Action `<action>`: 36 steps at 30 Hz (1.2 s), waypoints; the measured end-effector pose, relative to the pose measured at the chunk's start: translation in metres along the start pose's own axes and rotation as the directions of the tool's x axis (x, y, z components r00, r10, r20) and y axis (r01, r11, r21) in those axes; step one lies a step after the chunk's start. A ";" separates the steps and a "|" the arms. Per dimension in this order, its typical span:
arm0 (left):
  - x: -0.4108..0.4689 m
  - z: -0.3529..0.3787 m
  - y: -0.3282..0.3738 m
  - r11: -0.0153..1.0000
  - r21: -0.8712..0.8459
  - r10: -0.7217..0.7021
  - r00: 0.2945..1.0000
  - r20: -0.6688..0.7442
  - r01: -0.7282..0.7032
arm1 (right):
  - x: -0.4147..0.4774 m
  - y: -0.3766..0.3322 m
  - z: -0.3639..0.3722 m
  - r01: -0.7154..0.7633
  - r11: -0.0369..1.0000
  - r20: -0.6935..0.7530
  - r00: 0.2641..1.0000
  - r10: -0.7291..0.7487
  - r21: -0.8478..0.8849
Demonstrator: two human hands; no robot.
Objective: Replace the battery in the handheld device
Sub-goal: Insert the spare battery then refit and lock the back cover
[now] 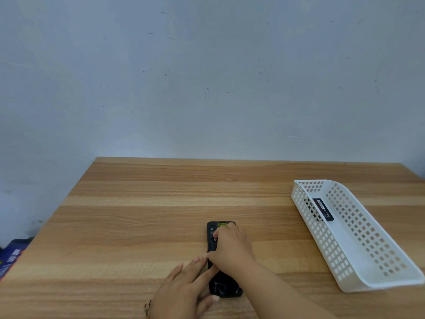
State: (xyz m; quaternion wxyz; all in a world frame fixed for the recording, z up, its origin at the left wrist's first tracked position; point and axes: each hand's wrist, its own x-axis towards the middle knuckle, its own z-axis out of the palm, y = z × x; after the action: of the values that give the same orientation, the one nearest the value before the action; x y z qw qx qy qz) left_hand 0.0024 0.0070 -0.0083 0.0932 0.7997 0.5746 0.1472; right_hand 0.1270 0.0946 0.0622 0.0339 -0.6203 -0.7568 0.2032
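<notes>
A black handheld device (pixel 212 231) lies lengthwise on the wooden table (pixel 138 215), back side up, with a small yellow label near its far end. My right hand (pixel 232 247) lies over its upper and middle part, fingers curled and pressing on the back. My left hand (pixel 186 288) holds its near left side, fingers along the edge and thumb at the bottom corner. A black battery (pixel 323 209) with a label lies inside the white perforated basket (pixel 368 263) at the right.
The basket stands slanted near the table's right edge. A blue printed item (pixel 11 259) shows beyond the table's left edge. A pale wall rises behind the table's far edge.
</notes>
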 end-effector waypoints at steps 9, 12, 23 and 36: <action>-0.001 0.001 0.000 1.000 0.017 -0.012 1.000 0.006 0.012 | 0.002 0.000 -0.005 0.036 0.999 0.044 0.998 -0.035 -0.023; -0.001 0.002 -0.002 1.000 0.021 -0.007 1.000 -0.001 0.007 | 0.002 0.000 -0.006 0.057 0.998 0.046 0.997 -0.056 -0.029; -0.002 0.001 -0.002 0.998 0.034 -0.059 0.995 0.085 0.056 | 0.003 0.004 -0.008 0.120 0.993 0.033 0.992 -0.120 -0.006; -0.001 -0.001 -0.002 0.999 0.022 -0.040 0.999 0.030 0.039 | -0.018 0.053 -0.008 0.218 0.934 -0.072 0.976 -0.206 0.285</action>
State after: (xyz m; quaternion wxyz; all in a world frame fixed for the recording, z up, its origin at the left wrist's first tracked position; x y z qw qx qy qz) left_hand -0.0001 0.0065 -0.0080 0.0963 0.7912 0.5904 0.1270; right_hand 0.1829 0.0875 0.0541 0.1618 -0.5274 -0.7802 0.2948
